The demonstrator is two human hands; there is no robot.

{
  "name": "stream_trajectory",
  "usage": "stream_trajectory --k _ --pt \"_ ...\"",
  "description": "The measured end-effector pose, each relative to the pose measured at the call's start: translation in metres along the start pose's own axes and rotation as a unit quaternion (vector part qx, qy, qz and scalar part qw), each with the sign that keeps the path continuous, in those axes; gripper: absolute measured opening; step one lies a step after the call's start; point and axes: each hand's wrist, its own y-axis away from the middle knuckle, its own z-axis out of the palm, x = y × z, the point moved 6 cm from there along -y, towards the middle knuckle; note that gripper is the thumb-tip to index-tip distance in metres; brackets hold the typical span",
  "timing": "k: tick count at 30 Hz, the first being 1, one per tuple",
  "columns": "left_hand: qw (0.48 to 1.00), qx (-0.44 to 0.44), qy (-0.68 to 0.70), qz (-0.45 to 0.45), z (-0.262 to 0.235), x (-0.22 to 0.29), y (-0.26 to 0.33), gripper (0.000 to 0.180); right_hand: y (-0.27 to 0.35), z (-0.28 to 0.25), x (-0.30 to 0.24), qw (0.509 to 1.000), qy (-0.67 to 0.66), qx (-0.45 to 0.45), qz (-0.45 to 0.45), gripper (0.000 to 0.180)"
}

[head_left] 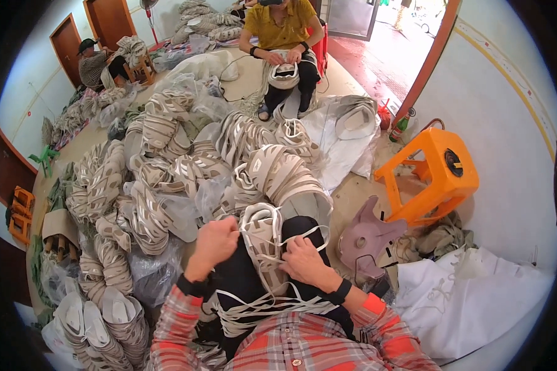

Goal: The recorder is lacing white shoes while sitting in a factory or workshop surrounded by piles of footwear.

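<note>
A beige and white shoe upper (261, 238) lies lengthwise on my lap, its opening away from me. My left hand (218, 246) is at its left edge, fingers pinched on a pale shoelace stretched toward the upper. On the other side, my right hand (304, 263) is closed on the lace, which loops (323, 238) out above the knuckles. A bundle of loose pale laces (254, 314) hangs across my thighs near the waist. Past my knees stands a curved stack of nested shoe uppers (288, 176).
Piles of stacked uppers (151, 216) cover the floor ahead and left. To the right are an orange stool (436, 173), an overturned mauve plastic seat (362, 238), a green bottle (400, 128) and white cloth (470, 297). A person in yellow (281, 31) sits opposite, handling an upper; another person sits far left.
</note>
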Motion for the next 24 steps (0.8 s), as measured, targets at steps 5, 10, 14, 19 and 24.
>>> stream_trajectory --k 5,10,14,19,24 --pt "0.735 -0.189 0.583 -0.291 0.057 -0.049 0.052 0.006 -0.005 0.011 0.005 0.995 -0.077 0.062 0.002 0.013" --pt "0.428 -0.141 0.844 -0.29 0.089 -0.038 0.083 0.007 -0.015 -0.006 0.019 0.958 -0.262 -0.007 0.113 0.019" --pt "0.372 -0.092 0.883 -0.27 0.098 -0.036 0.084 0.012 -0.018 -0.027 0.024 0.994 -0.065 -0.022 0.083 0.033" --pt "0.17 0.083 0.973 -0.135 0.03 -0.1 0.1 0.013 -0.011 -0.043 0.008 0.96 -0.244 -0.122 -0.063 0.028" --pt "0.26 0.285 0.921 -0.058 -0.101 -0.201 0.189 0.006 -0.007 -0.056 -0.025 0.936 -0.24 -0.012 -0.256 0.028"
